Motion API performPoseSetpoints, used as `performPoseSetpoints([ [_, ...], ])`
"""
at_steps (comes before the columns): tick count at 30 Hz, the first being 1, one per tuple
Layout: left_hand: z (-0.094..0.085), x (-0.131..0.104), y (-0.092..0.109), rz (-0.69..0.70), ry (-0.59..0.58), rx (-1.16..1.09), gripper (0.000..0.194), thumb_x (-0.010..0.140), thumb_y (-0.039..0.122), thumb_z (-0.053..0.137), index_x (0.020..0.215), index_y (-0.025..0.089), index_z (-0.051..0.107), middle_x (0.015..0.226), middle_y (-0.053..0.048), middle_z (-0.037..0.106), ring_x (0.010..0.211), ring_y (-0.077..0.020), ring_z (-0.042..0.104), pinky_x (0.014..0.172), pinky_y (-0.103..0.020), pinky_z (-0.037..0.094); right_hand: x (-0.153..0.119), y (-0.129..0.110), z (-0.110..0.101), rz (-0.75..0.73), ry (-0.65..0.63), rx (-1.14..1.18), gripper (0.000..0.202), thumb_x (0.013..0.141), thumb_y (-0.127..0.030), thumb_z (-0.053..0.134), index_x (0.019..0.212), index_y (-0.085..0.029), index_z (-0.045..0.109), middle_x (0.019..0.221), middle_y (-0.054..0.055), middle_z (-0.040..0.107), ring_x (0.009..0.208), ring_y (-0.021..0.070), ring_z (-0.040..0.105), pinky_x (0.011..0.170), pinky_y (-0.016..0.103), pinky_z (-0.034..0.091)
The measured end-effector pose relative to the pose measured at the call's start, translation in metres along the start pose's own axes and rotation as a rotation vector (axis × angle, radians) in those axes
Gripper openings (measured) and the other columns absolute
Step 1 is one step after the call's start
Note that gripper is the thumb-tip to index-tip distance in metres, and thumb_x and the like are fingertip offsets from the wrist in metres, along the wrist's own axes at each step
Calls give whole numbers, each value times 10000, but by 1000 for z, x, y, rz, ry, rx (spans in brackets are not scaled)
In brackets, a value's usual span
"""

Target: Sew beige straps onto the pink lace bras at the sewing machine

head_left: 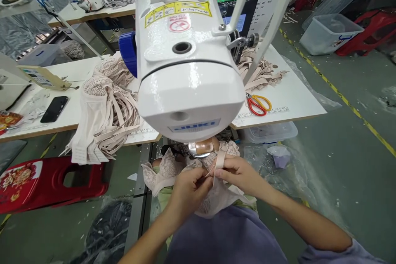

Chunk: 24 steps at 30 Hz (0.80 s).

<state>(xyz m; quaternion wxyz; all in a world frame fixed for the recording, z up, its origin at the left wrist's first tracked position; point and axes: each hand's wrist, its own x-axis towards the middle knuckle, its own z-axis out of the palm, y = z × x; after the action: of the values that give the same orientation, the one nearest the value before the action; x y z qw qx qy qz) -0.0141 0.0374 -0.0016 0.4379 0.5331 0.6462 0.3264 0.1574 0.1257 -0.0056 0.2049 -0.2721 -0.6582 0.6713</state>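
Observation:
A beige lace bra (168, 167) lies across my lap, under the head of a white JUKI sewing machine (192, 90). My left hand (192, 189) is closed, pinching a thin edge of the bra between thumb and fingers. Close beside it, my right hand (236, 173) is closed on a beige strap (220, 160) of the same bra, with the strap standing up in a loop. The fingertips of both hands nearly meet in front of the machine's lower end. Fingers hide part of the fabric there.
A pile of beige bras (108, 107) hangs over the left table edge near a black phone (54, 109). Scissors with red and yellow handles (259, 104) and beige straps (262, 70) lie on the right table. A red stool (52, 181) stands on the left floor.

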Motion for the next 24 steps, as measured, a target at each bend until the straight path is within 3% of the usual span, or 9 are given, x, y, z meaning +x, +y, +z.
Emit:
performPoseSetpoints([
  [3,12,-4,-3,134,49,-49,224,866,366,583,742,181,561,831,-38,573,798,-171,541,670,-251,434,0,-1,5,-70,116,3,295,892,-455,625,889,-204,779,948,74,720,852,192,652,765,308,518],
  [5,24,-8,-8,160,122,-111,198,916,363,535,832,185,561,831,-36,585,756,-158,558,639,-242,451,2,-2,3,-63,178,79,306,885,-473,632,894,-203,775,934,70,720,841,188,654,749,298,522],
  [8,33,-11,-13,264,296,-42,159,959,290,480,1047,177,549,762,-15,612,638,-139,576,571,-227,440,11,-4,-7,23,120,139,318,853,-497,663,879,-198,768,871,51,719,783,168,642,712,280,513],
  [11,20,-3,-7,575,318,259,312,954,169,464,1255,170,545,702,-7,647,598,-138,602,566,-224,423,25,-7,-24,90,63,169,348,842,-510,662,920,-185,755,830,38,705,699,134,609,657,257,496],
  [13,4,4,0,649,293,406,314,955,132,441,1210,172,619,603,12,636,503,-118,569,504,-211,384,38,-10,-35,97,99,193,354,833,-508,655,940,-180,734,722,13,657,605,111,557,586,242,473],
  [16,-17,12,12,434,260,384,323,961,172,436,1177,158,676,717,-34,744,537,-121,636,513,-204,447,57,-15,-45,67,106,119,276,790,-452,667,863,-187,679,568,-33,543,512,110,487,505,237,434],
  [19,-26,14,19,195,189,216,337,963,235,451,1194,179,689,985,-63,787,727,-164,732,615,-226,553,75,-19,-45,-33,172,-129,178,775,-372,648,787,-199,608,633,-11,586,568,135,512,540,261,456],
  [22,-27,13,21,117,162,117,336,956,273,470,1185,184,699,1161,-66,742,993,-219,729,761,-267,597,90,-19,-40,-185,313,-377,119,778,-314,625,745,-211,576,738,19,610,680,162,534,613,283,481],
  [24,-28,11,22,117,161,109,340,955,268,465,1188,185,698,1183,-70,731,1069,-236,705,826,-295,596,99,-16,-36,-255,356,-476,82,782,-274,610,733,-219,577,769,31,598,734,185,540,625,293,482],
])
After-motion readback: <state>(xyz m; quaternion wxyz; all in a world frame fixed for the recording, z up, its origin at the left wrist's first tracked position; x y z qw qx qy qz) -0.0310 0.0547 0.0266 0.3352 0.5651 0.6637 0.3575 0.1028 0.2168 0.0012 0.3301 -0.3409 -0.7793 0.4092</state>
